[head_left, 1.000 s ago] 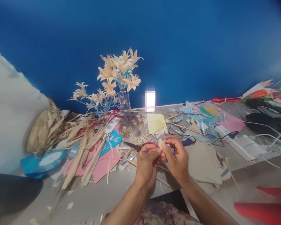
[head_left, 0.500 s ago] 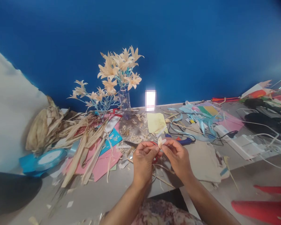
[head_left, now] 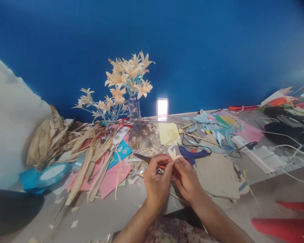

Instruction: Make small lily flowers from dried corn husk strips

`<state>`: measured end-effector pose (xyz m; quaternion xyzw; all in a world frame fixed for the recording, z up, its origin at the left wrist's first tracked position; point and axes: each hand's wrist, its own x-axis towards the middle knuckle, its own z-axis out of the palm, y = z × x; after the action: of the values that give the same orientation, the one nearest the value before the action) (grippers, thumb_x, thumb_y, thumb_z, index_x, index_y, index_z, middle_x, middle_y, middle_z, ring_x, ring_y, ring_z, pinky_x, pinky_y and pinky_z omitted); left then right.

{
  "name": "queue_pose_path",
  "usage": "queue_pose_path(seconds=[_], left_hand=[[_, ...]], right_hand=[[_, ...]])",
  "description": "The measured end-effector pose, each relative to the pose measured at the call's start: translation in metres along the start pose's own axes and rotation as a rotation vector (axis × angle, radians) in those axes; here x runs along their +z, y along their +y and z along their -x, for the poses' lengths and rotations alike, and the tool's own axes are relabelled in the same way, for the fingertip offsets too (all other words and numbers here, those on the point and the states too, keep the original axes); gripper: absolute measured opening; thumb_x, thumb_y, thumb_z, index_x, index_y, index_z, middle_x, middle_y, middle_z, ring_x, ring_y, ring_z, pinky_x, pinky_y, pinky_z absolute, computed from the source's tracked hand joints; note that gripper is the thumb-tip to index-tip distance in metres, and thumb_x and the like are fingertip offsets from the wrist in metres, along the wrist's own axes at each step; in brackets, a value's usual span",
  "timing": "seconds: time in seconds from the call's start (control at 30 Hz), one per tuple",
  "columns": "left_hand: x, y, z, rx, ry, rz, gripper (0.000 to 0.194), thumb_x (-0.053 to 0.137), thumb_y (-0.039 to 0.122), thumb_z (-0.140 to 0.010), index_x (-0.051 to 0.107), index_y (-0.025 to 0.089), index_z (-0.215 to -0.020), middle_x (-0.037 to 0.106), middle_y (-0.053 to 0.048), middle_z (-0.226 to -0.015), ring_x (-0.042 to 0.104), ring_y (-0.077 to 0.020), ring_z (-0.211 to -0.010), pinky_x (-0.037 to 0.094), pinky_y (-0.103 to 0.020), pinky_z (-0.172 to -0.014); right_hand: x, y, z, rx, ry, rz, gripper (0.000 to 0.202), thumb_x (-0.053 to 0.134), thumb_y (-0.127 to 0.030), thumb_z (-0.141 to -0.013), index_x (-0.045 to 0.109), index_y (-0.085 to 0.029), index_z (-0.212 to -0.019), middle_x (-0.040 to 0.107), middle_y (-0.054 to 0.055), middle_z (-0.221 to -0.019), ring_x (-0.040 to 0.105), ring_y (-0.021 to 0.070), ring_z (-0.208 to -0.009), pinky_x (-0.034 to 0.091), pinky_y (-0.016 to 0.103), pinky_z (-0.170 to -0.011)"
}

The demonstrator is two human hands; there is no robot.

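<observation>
Between my two hands is a small cream flower [head_left: 172, 154] with pointed petals, apparently made of dried husk. My left hand [head_left: 156, 179] pinches it low down from the left. My right hand [head_left: 186, 178] is closed on its base from the right, fingertips meeting the left ones. What lies under the fingertips is hidden. Dark-bladed scissors [head_left: 142, 157] with red handles lie partly behind my left hand. Just past my right hand is a blue glue gun [head_left: 194, 155]. A yellow paper [head_left: 168, 134] lies beyond the flower.
A clear vase [head_left: 135, 113] of cream flowers stands by the blue wall. Dried husks [head_left: 84, 168], pink paper [head_left: 111, 179] and a blue ribbon roll [head_left: 53, 173] lie left. At right are folded beige cloth [head_left: 216, 175], a power strip [head_left: 253, 153] and cables. A bright screen [head_left: 162, 109] stands behind.
My right hand has turned inward and lower, uncovering more of the glue gun. The flower now points up with its petals spread wider. My left hand stays nearly in place.
</observation>
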<state>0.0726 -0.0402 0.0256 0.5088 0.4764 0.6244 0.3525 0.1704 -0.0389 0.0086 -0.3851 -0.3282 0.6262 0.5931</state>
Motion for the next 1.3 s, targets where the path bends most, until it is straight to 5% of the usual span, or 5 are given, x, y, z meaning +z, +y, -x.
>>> queue_pose_path(seconds=[0.3,0.5,0.73,0.97,1.3], left_hand=[[-0.002,0.001,0.003,0.041,-0.045,-0.003,0.013,0.07,0.014,-0.078,0.066,0.021,-0.088,0.07,0.0,-0.08,0.068,-0.0139,-0.071,0.054,-0.023,-0.064],[-0.002,-0.005,0.006,0.17,-0.006,-0.09,0.011,0.07,0.014,-0.08,0.065,0.02,-0.088,0.068,0.0,-0.08,0.067,-0.0134,-0.073,0.055,-0.024,-0.068],[-0.002,-0.007,0.003,0.256,0.044,-0.183,0.009,0.07,0.016,-0.081,0.065,0.02,-0.088,0.068,0.0,-0.079,0.067,-0.013,-0.07,0.053,-0.021,-0.061],[-0.004,-0.011,0.002,0.367,0.013,-0.251,0.007,0.07,0.016,-0.082,0.065,0.02,-0.086,0.069,0.001,-0.076,0.067,-0.0129,-0.069,0.053,-0.023,-0.067],[-0.004,-0.022,0.007,0.105,-0.063,-0.089,0.008,0.071,0.025,-0.083,0.073,0.021,-0.09,0.073,-0.003,-0.085,0.069,-0.0155,-0.075,0.053,-0.023,-0.063]], right_hand=[[-0.003,0.0,0.004,0.075,-0.142,-0.264,0.027,0.081,-0.039,-0.075,0.074,-0.022,-0.095,0.073,0.005,-0.096,0.066,0.0214,-0.088,0.053,0.03,-0.079],[-0.001,-0.003,0.008,0.013,0.002,-0.225,0.018,0.08,-0.032,-0.08,0.066,-0.021,-0.075,0.068,0.0,-0.082,0.06,0.0134,-0.071,0.049,0.022,-0.065],[-0.009,-0.006,0.012,-0.096,0.091,0.005,0.026,0.073,-0.045,-0.084,0.068,-0.02,-0.08,0.064,-0.001,-0.073,0.054,0.0119,-0.064,0.045,0.02,-0.06],[-0.017,-0.022,0.016,-0.349,0.135,0.513,0.019,0.063,-0.036,-0.089,0.066,-0.019,-0.082,0.065,0.002,-0.078,0.057,0.0158,-0.072,0.046,0.024,-0.068],[-0.008,-0.031,0.016,-0.394,0.17,0.685,0.022,0.059,-0.034,-0.088,0.066,-0.017,-0.075,0.063,0.0,-0.068,0.054,0.013,-0.061,0.041,0.021,-0.056]])
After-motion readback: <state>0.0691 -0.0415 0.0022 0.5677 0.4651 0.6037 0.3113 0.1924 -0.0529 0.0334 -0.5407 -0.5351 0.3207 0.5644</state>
